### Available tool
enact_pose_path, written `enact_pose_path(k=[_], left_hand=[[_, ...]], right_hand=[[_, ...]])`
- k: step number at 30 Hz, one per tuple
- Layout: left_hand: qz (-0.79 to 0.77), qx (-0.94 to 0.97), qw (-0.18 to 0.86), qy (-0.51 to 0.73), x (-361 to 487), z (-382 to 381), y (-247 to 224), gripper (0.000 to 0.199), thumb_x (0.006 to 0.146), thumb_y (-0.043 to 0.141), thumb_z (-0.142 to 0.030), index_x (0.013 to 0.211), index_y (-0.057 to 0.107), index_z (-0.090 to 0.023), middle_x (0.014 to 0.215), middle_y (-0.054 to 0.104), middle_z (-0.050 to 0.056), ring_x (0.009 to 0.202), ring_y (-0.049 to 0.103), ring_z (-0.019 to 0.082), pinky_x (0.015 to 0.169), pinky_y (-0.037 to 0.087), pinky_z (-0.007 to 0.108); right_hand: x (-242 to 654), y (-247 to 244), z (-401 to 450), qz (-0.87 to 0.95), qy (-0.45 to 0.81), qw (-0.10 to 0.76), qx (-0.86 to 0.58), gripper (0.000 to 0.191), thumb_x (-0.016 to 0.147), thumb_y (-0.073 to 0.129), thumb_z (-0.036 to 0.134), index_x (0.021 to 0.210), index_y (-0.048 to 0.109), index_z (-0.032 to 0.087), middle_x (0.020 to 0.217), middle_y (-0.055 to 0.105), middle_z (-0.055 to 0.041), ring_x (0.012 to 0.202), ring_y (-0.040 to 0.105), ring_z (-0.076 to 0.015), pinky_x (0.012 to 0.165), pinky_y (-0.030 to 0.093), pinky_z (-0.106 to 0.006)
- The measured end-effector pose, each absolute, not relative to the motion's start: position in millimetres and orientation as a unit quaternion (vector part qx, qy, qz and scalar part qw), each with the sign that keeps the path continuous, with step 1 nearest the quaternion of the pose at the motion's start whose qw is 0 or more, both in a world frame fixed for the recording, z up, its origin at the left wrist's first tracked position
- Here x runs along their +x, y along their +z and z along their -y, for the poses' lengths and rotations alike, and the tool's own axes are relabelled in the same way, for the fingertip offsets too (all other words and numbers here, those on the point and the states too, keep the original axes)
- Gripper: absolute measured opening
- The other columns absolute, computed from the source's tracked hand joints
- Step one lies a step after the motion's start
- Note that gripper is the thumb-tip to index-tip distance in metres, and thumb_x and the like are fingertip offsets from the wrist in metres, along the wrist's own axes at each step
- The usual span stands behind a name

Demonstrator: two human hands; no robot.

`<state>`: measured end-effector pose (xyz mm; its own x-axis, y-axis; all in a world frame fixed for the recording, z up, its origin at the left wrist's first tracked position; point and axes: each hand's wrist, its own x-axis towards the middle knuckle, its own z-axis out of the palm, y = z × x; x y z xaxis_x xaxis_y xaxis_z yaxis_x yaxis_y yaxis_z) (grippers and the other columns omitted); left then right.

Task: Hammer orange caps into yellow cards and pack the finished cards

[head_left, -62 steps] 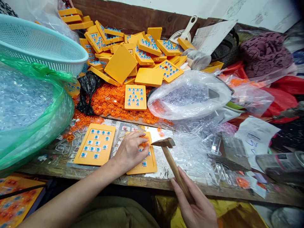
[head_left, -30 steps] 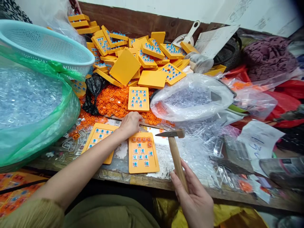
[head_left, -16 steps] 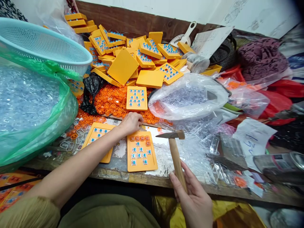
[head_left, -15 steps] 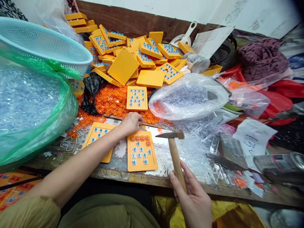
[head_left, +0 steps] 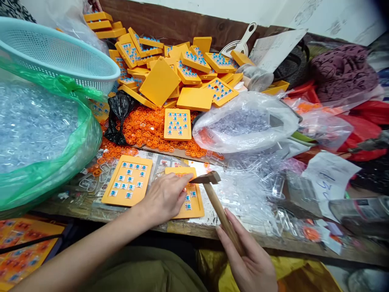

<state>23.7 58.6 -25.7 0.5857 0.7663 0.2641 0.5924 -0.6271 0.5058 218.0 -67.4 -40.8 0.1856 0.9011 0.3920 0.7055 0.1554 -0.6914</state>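
My left hand rests over a yellow panel that lies flat at the bench's front edge. Its fingers are bent and pinched near the panel's top rows; whatever is between them is hidden. Blue-and-clear square pieces sit on that panel, with orange rings around some. My right hand grips a hammer by its wooden handle, the head's thin end close to my left fingertips. Left of these, a second yellow panel carries blue pieces only. Farther back, a third panel lies against the orange rings.
Many yellow panels are heaped at the back. A green bag of clear parts and a light blue basket stand left. A white plastic bag of clear parts lies right of centre, with loose clear pieces in front.
My left hand has come back from the orange rings to the near panel, uncovering the left panel. The hammer has tilted and its head has moved left, toward my left fingers.
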Motion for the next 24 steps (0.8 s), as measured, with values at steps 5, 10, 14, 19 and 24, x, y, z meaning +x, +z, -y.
enact_pose_path(k=[5,10,14,19,24], left_hand=[[-0.443,0.833,0.208,0.259,26.3,-52.8,-36.1,0.054,0.083,0.053,-0.016,0.135,0.042,-0.018,0.088,0.072,0.007,0.081,0.069,0.022,0.075,0.056,0.039],[-0.447,0.809,0.249,0.289,24.6,-51.0,-36.0,0.068,0.080,0.058,-0.013,0.142,0.032,-0.023,0.091,0.073,0.004,0.082,0.070,0.020,0.078,0.056,0.037],[-0.454,0.792,0.278,0.299,23.2,-51.7,-38.5,0.066,0.081,0.058,-0.015,0.142,0.034,-0.025,0.091,0.073,0.002,0.082,0.069,0.019,0.079,0.055,0.035],[-0.467,0.765,0.321,0.306,25.0,-55.8,-42.3,0.068,0.076,0.063,-0.013,0.138,0.040,-0.024,0.088,0.074,0.000,0.083,0.069,0.018,0.082,0.055,0.035],[-0.472,0.759,0.332,0.301,22.3,-56.1,-39.1,0.067,0.075,0.065,-0.014,0.138,0.041,-0.022,0.089,0.075,0.000,0.081,0.069,0.018,0.077,0.056,0.032]], right_hand=[[219.7,-33.6,69.3,0.683,0.096,0.401,-0.603,0.060,0.083,0.057,0.005,0.135,0.048,0.035,0.110,0.070,0.0017,0.092,0.069,-0.0108,0.083,0.052,-0.015],[224.5,-36.5,72.7,0.717,0.129,0.352,-0.588,0.054,0.087,0.051,0.007,0.137,0.047,0.028,0.104,0.071,-0.0021,0.086,0.070,-0.0090,0.078,0.050,-0.011],[220.8,-30.5,68.7,0.695,0.124,0.393,-0.589,0.052,0.085,0.055,0.009,0.133,0.052,0.030,0.103,0.072,-0.0015,0.085,0.070,-0.0122,0.076,0.052,-0.015],[214.5,-33.0,71.1,0.644,0.166,0.406,-0.626,0.041,0.087,0.054,0.016,0.125,0.060,0.029,0.099,0.073,-0.0019,0.081,0.070,-0.0121,0.075,0.052,-0.015],[218.8,-40.9,73.8,0.639,0.190,0.394,-0.633,0.039,0.086,0.056,0.018,0.124,0.061,0.027,0.105,0.072,-0.0017,0.091,0.070,-0.0144,0.081,0.052,-0.017]])
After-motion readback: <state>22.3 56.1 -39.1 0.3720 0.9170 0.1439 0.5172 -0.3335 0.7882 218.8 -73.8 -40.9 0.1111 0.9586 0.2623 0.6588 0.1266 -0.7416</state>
